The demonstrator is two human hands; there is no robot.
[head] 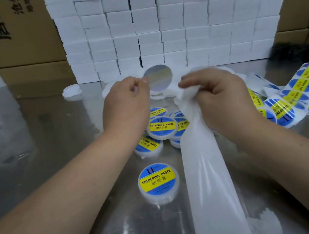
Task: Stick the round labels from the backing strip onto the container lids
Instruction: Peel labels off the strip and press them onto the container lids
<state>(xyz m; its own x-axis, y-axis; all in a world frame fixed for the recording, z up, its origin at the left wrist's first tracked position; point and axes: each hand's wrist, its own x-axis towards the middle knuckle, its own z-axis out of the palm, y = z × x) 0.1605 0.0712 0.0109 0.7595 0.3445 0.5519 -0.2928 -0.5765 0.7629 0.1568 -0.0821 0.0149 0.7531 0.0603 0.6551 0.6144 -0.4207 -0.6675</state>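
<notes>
on the steel worktop the bare backing strip ran up to your right hand, which gripped its top; your left hand pinched a round label by its edge, held in the air beyond the labelled lids

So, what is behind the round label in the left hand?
Plain white lids and a wall of white blocks. The label, pinched by the left hand, hides what lies directly behind.
</notes>
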